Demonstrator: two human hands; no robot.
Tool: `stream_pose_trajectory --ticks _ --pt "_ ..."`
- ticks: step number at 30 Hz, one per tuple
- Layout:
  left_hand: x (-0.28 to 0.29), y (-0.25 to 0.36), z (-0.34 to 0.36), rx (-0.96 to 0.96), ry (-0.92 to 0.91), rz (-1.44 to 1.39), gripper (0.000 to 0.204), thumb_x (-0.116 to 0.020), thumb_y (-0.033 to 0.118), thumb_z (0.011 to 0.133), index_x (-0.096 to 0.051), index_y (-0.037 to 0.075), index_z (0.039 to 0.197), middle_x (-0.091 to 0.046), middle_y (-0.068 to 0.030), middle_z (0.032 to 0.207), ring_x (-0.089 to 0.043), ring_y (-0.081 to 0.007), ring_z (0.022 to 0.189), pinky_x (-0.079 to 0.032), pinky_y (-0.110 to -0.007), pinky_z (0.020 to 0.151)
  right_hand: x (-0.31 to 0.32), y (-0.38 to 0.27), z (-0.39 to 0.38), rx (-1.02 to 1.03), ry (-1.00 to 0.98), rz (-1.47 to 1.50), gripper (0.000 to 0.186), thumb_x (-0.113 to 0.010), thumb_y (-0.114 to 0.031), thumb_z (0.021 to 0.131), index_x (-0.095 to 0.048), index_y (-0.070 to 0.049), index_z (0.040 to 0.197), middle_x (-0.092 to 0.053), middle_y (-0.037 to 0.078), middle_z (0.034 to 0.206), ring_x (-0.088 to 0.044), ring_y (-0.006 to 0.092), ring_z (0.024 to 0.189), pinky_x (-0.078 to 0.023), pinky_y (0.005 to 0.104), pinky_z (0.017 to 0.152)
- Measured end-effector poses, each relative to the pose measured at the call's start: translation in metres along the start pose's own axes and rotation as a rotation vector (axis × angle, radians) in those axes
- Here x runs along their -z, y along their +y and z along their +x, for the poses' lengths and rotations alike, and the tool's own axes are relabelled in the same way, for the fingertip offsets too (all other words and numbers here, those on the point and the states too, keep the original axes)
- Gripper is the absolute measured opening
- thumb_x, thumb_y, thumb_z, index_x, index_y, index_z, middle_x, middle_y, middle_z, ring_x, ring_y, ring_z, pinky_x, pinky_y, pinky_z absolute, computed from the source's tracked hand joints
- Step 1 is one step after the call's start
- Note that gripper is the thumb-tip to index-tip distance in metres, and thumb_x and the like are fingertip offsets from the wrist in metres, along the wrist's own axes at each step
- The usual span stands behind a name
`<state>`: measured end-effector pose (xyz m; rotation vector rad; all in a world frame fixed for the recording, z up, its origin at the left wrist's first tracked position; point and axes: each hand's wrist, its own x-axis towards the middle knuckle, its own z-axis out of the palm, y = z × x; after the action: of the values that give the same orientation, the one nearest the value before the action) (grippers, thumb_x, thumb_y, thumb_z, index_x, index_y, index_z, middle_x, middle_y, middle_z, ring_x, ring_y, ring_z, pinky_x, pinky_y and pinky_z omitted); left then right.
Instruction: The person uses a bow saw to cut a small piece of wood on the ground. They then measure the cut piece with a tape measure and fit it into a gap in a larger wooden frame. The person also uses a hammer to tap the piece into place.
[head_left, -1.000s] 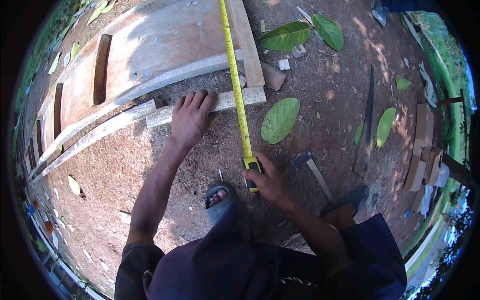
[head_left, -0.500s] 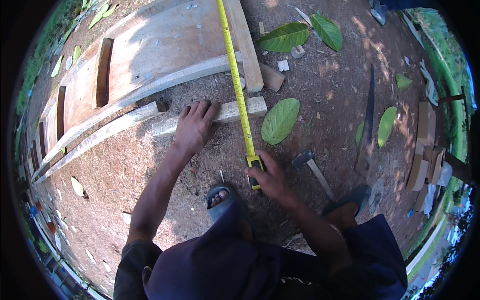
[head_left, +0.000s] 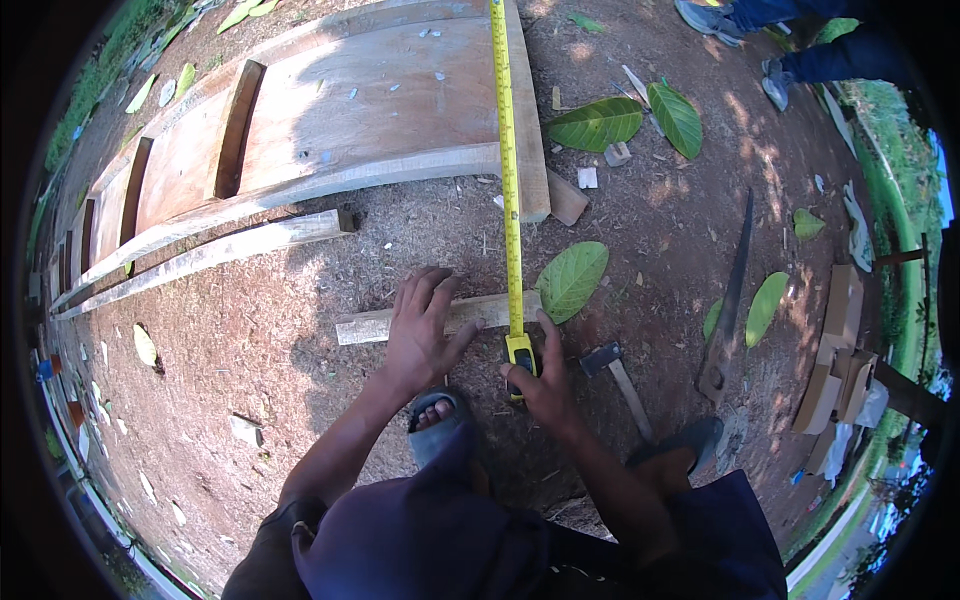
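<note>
A yellow and black tape measure (head_left: 520, 352) is held in my right hand (head_left: 543, 385), fingers and thumb closed round its case. Its yellow blade (head_left: 508, 170) runs straight out over the end of a wooden frame (head_left: 528, 130). Beneath my left hand (head_left: 422, 330) lies a short wooden batten (head_left: 368, 327) on the ground. The fingers of that hand reach across the batten with the thumb spread apart. The blade passes over the batten's right end, beside a large green leaf (head_left: 573, 282).
A hammer (head_left: 622, 385) and a handsaw (head_left: 732, 310) lie to my right. A long timber (head_left: 255, 238) lies beside the frame. Cardboard boxes (head_left: 840, 350) stand at far right. Another person's legs (head_left: 810, 62) show at upper right. My sandalled foot (head_left: 435, 425) is near the batten.
The batten and my left hand have come nearer to me, away from the frame's end. The left thumb has spread apart. Another person's legs have come into view at upper right.
</note>
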<state>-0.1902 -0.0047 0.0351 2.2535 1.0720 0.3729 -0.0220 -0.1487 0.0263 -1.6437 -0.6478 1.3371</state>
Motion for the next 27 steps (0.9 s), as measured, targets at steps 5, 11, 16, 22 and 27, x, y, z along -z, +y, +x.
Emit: stream_pose_trajectory --ticks 5,11,16,22,27 --pt "-0.011 0.019 -0.009 0.145 0.041 -0.047 0.062 -0.077 0.032 0.084 -0.055 0.001 0.133 -0.054 -0.0175 0.134 -0.044 -0.0374 0.136 -0.027 -0.054 0.122 0.0 -0.013 -0.009 0.103 0.005 0.053 0.093 -0.065 -0.002 0.08 -0.013 -0.005 0.158 -0.053 0.019 0.126 -0.056 0.0166 0.101 -0.05 0.0322 0.087" --pt "-0.026 0.009 -0.032 0.145 0.131 0.079 0.063 -0.079 0.027 0.082 -0.053 0.0 0.132 -0.053 -0.0187 0.135 -0.048 -0.0386 0.132 -0.032 -0.057 0.117 0.04 -0.001 0.002 0.145 0.245 -0.27 0.085 -0.07 -0.01 0.079 -0.026 -0.002 0.152 -0.056 0.023 0.124 -0.06 0.0242 0.107 -0.05 0.0392 0.093" --pt "-0.007 -0.014 -0.051 0.261 0.265 0.092 0.051 -0.074 0.021 0.09 -0.054 0.0 0.132 -0.054 -0.021 0.135 -0.049 -0.0402 0.132 -0.038 -0.053 0.113 0.112 -0.021 0.018 -0.151 0.542 -0.76 0.078 -0.078 -0.017 0.077 -0.04 0.0 0.144 -0.057 0.025 0.126 -0.061 0.0369 0.114 -0.048 0.0465 0.1" --pt "0.017 -0.055 -0.076 0.459 0.436 0.019 0.049 -0.067 0.028 0.096 -0.054 -0.005 0.13 -0.055 -0.0249 0.132 -0.052 -0.0398 0.128 -0.043 -0.05 0.108 0.222 0.027 0.002 -0.13 0.745 -1.184 0.072 -0.078 -0.019 0.078 -0.048 -0.003 0.142 -0.058 0.024 0.133 -0.055 0.0415 0.125 -0.042 0.0481 0.108" --pt "0.024 -0.069 -0.082 0.775 0.614 -0.198 0.045 -0.061 0.034 0.102 -0.06 -0.005 0.124 -0.065 -0.0216 0.116 -0.063 -0.0324 0.112 -0.048 -0.046 0.1 0.208 0.024 0.015 -0.151 0.613 -1.21 0.056 -0.072 -0.022 0.088 -0.055 0.001 0.136 -0.06 0.023 0.129 -0.056 0.0441 0.122 -0.043 0.0499 0.108"
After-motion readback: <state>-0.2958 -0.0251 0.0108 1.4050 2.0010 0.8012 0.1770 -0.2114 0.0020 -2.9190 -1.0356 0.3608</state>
